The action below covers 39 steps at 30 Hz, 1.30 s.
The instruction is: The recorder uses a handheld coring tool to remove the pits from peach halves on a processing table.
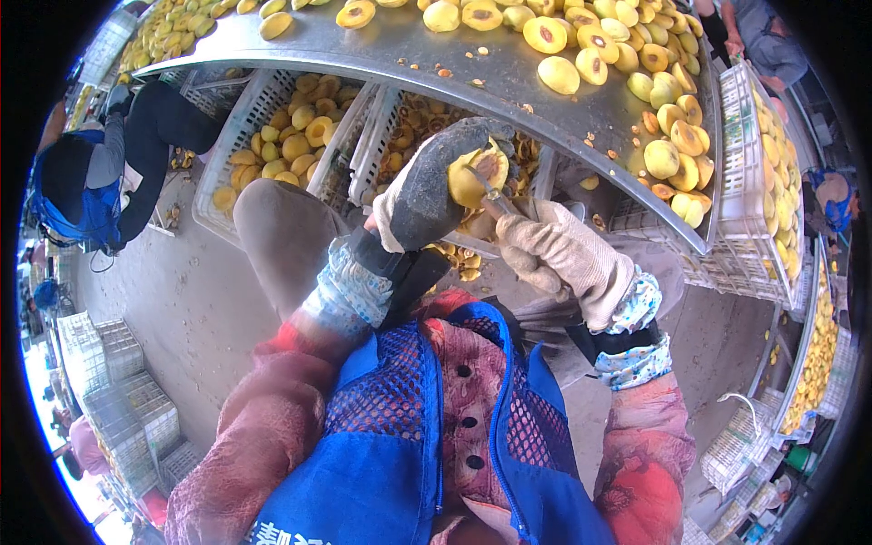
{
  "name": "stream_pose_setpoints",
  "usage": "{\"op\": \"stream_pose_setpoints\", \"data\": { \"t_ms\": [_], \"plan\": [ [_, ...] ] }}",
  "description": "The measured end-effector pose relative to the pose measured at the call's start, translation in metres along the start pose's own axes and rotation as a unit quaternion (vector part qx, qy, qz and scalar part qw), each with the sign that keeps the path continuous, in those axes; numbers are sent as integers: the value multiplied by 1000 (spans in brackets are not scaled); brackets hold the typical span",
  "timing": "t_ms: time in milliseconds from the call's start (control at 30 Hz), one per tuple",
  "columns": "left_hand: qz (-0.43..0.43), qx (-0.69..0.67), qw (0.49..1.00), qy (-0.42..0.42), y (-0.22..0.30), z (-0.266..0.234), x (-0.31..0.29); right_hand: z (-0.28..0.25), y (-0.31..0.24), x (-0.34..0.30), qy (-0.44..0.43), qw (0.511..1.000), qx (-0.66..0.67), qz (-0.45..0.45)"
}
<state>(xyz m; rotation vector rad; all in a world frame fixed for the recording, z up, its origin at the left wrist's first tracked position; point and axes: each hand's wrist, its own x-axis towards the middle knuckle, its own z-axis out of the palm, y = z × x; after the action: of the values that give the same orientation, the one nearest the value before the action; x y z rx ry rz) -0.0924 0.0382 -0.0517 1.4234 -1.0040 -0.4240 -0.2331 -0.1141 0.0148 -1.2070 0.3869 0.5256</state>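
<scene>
My left hand (429, 186), in a dark rubber-coated work glove, is closed around a yellow peach (467, 188) above the near edge of the metal table. Part of the fruit's cut flesh and a torn edge of skin show at its top. My right hand (568, 257), in a cream knitted glove, grips a small metal hand tool (496, 203) that looks like a pitting knife. Its metal end meets the side of the peach; the tip is hidden there. Most of the handle lies inside my right fingers.
Halved peaches (595, 44) are heaped on the metal table (363, 47). Below its edge, one crate (211, 186) holds peach halves; another crate (371, 150) holds pits and scraps. A full white crate (740, 227) stands right. At left sits another person (91, 191), near stacked crates (136, 400).
</scene>
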Motion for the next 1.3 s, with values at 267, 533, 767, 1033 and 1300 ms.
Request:
{"op": "stream_pose_setpoints", "data": {
  "t_ms": [267,533,767,1033,1300],
  "plan": [
    [26,91,995,36,-8,-6,-10,16,-24,6,108,957,-265,47],
    [29,43,999,11,-8,-5,-16,12,-10,18,107,830,-545,43],
    [102,144,981,76,-27,13,-32,1,-1,23,120,817,-564,8],
    [27,247,950,190,-27,12,-39,-17,11,27,233,742,-627,-41],
    [175,2,983,56,11,-67,-37,-9,6,61,244,761,-599,-54]
  ]
}}
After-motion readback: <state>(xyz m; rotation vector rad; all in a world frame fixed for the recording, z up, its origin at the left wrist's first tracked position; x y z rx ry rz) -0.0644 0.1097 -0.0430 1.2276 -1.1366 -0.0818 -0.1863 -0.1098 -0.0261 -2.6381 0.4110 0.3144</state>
